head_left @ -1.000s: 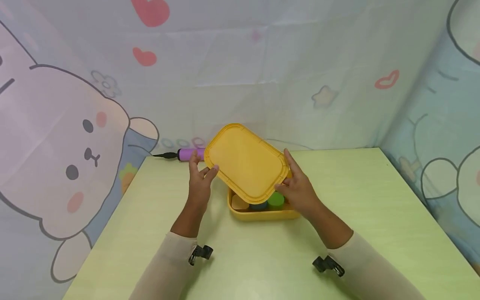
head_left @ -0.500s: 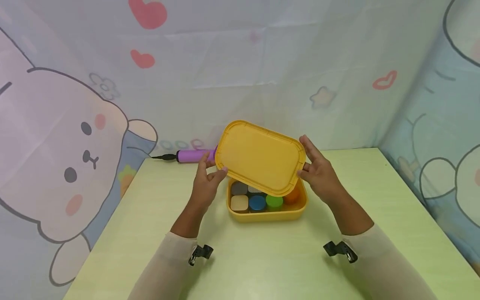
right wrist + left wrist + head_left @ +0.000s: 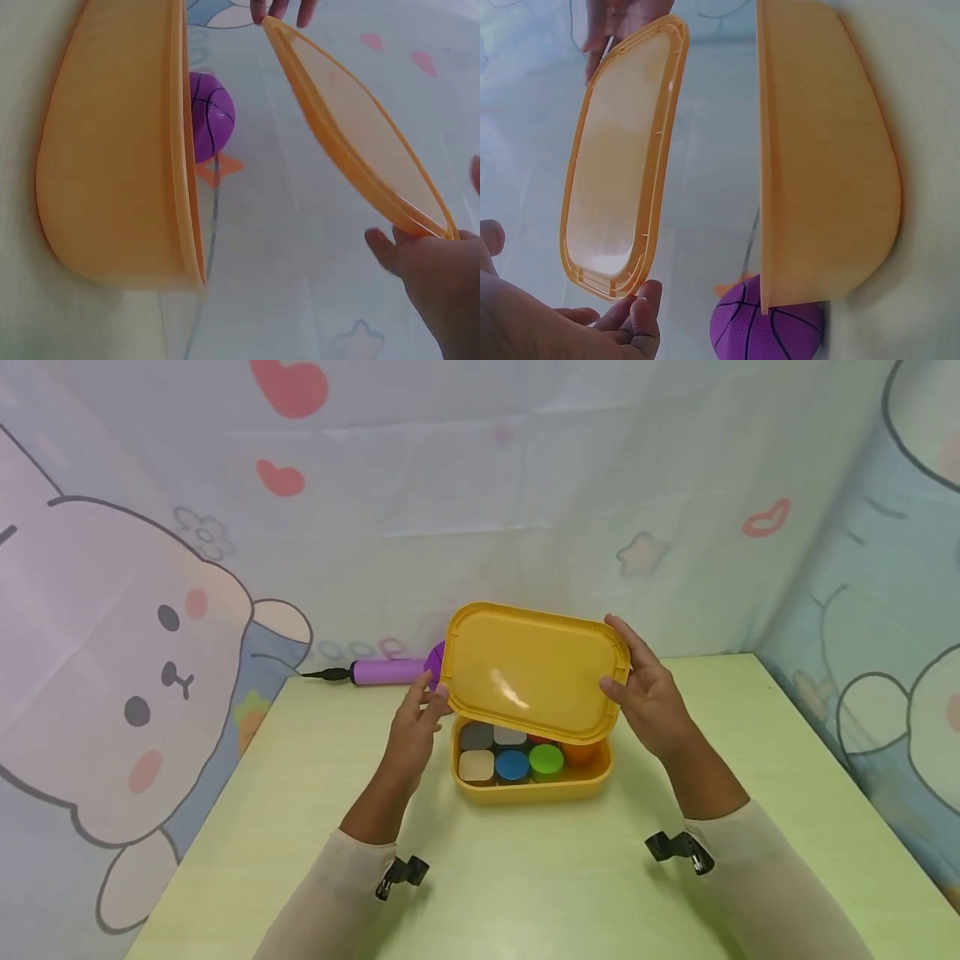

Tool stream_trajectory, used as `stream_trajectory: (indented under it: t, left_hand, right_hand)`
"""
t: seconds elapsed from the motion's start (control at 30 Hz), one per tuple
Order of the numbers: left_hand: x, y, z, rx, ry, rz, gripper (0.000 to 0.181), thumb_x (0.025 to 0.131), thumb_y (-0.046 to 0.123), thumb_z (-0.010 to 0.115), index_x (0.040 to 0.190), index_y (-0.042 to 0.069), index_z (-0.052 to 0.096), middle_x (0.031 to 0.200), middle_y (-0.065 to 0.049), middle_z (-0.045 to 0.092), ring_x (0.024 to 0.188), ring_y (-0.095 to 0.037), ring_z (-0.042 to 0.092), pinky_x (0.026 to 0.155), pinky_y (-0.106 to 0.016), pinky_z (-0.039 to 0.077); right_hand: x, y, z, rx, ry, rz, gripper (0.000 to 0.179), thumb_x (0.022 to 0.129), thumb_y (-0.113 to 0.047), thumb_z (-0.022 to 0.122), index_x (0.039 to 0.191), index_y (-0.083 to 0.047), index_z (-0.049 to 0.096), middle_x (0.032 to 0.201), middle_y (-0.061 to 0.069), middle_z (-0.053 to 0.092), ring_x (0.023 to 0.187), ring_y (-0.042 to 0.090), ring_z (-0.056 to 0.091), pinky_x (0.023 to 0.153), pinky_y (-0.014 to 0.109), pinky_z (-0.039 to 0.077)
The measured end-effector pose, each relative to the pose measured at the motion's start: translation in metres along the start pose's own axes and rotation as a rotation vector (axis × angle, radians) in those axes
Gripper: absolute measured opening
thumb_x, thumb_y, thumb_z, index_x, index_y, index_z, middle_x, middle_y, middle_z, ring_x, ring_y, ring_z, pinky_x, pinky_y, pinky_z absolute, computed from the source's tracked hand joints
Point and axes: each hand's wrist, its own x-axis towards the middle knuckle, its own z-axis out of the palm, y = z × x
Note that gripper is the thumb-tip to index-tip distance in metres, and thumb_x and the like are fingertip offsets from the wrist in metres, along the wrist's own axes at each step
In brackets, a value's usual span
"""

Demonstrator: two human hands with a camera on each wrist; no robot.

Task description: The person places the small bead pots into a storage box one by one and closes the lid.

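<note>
A yellow rectangular lid (image 3: 536, 672) is raised above a matching yellow box (image 3: 536, 792), its face tilted toward the head view. My right hand (image 3: 652, 706) grips its right end, thumb on the near face and fingers behind. At the lid's left end, my left hand (image 3: 411, 731) touches the edge with its fingertips; in the left wrist view that thumb stands apart from the lid (image 3: 615, 157). Inside the box show a blue round-topped piece (image 3: 512, 766), a green one (image 3: 546, 763), a cream one (image 3: 476, 766) and an orange one (image 3: 581, 753). The lid hides part of the box's back.
Behind the box, a purple ball with black lines (image 3: 765, 322) is partly hidden by the lid in the head view. A purple hand pump (image 3: 386, 672) with a black tip lies by the table's back edge. A printed curtain (image 3: 570, 510) hangs behind the pale green table (image 3: 525, 877).
The lid has shifted right and turned closer to level, showing more of the box's contents. My right hand has moved right and up with it; the left hand has shifted slightly right.
</note>
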Motion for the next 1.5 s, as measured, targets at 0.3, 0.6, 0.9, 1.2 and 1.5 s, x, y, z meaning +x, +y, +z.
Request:
stream_trajectory:
  t: [0.3,0.6,0.9,1.2,1.5]
  left_hand:
    - [-0.002,0.001,-0.001,-0.013,-0.062,0.039,0.066,0.119,0.048,0.034,0.172,0.009,0.03,0.156,-0.024,0.048,0.137,-0.044,0.055,0.117,-0.061,0.041]
    - [-0.005,0.003,0.001,-0.029,-0.087,-0.042,0.057,0.118,0.049,0.034,0.153,0.003,0.038,0.149,-0.027,0.053,0.142,-0.045,0.056,0.122,-0.061,0.04]
    - [-0.002,-0.003,-0.001,-0.023,-0.089,-0.039,0.057,0.117,0.051,0.037,0.144,0.001,0.042,0.151,-0.029,0.053,0.147,-0.047,0.054,0.1,-0.042,0.043]
    - [0.0,-0.009,-0.003,-0.005,-0.122,0.008,0.079,0.107,0.073,0.05,0.14,0.002,0.039,0.163,-0.027,0.047,0.157,-0.044,0.046,0.121,-0.061,0.041]
    - [0.002,-0.015,-0.001,0.042,-0.119,0.024,0.051,0.113,0.042,0.057,0.135,0.002,0.035,0.174,-0.026,0.037,0.169,-0.042,0.026,0.136,-0.066,0.02]
  right_hand:
    - [0.004,0.0,0.011,0.002,0.021,-0.065,0.063,0.115,-0.013,0.037,0.175,-0.015,0.017,0.174,0.003,0.028,0.154,0.015,0.04,0.119,0.02,0.049]
    - [0.004,-0.004,0.013,-0.39,0.124,0.098,0.072,0.115,-0.039,0.043,0.177,-0.038,0.006,0.181,0.004,0.004,0.164,0.03,0.018,0.138,0.05,0.025]
    - [0.001,-0.01,0.023,-0.588,0.101,0.232,0.081,0.117,-0.051,0.04,0.175,-0.036,-0.014,0.179,-0.011,-0.032,0.17,0.031,-0.026,0.132,0.077,-0.009]
    - [-0.006,-0.017,0.034,-0.615,0.145,0.416,0.097,0.113,-0.055,0.054,0.174,-0.028,-0.017,0.182,0.003,-0.023,0.173,0.037,-0.007,0.138,0.062,0.013]
    - [-0.009,-0.013,0.041,-0.567,0.224,0.563,0.1,0.109,-0.051,0.063,0.177,-0.009,0.003,0.185,0.018,0.002,0.171,0.045,0.013,0.136,0.06,0.025]
